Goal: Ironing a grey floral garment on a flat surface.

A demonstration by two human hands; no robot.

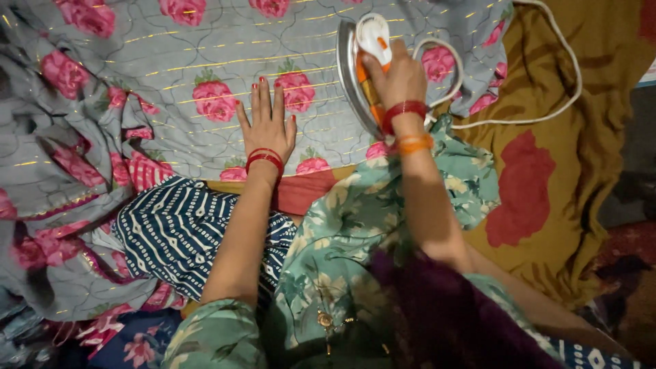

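The white and orange iron (362, 68) stands tipped on its edge on the grey rose-print cloth (205, 61), right hand (400, 75) clamped around its handle. The left hand (268, 123) lies flat, fingers spread, close beside its soleplate, so a slip could burn it. The looping white cord (533, 119) could snag and jerk the iron over.

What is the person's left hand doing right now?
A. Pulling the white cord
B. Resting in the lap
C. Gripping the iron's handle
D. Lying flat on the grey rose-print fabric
D: the left hand lies flat, fingers spread, on the grey rose-print fabric, while the right hand grips the iron.
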